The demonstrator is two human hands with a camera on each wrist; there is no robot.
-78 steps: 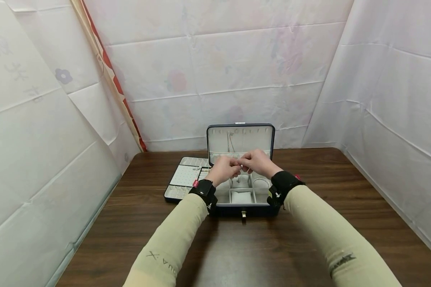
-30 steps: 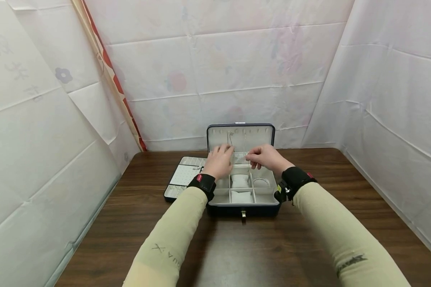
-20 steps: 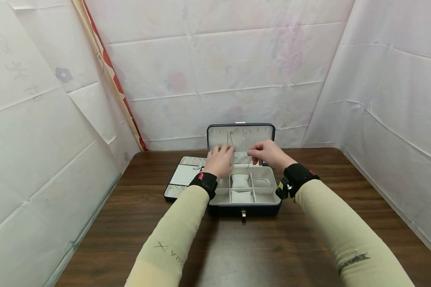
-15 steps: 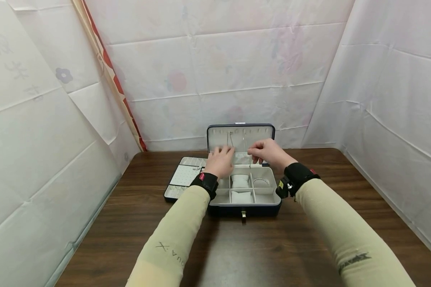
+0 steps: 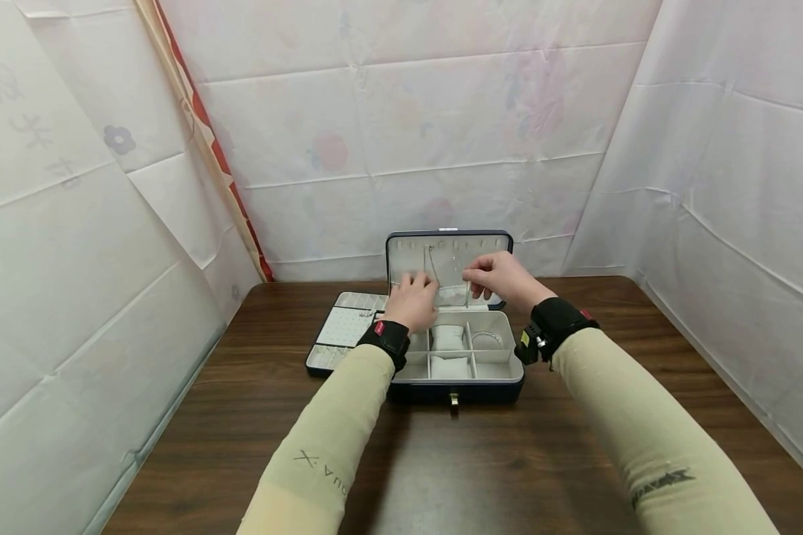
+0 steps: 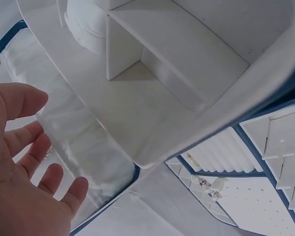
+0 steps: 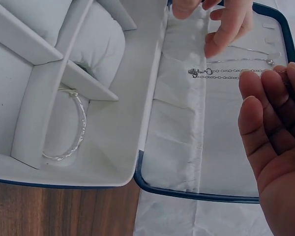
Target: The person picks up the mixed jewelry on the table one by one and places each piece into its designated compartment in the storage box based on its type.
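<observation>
My right hand [image 5: 502,279] pinches a thin silver chain necklace [image 7: 223,74] between thumb and fingers, before the raised lid [image 5: 488,249] of a dark blue jewellery box [image 5: 487,394]. The chain runs doubled from my fingertips, and its small metal end overlaps the lid's gathered pocket [image 7: 177,118]. My left hand [image 5: 411,301] holds nothing. Its fingers are spread and loosely bent close to the lid pocket, at the left of the box. Another necklace [image 5: 432,258] hangs on the lid, just above my left fingertips.
Inside the box are white compartments with two cushions [image 5: 447,338] and a silver bangle [image 7: 83,120]. Left of the box lies a flat tray [image 5: 345,327] with ring rolls and earrings [image 6: 206,184]. All stand on a dark wooden table [image 5: 455,475], with white sheeting behind.
Both hands met over the box at first. They have since parted, the left to the lid's left side. The right has risen slightly toward the lid with the chain.
</observation>
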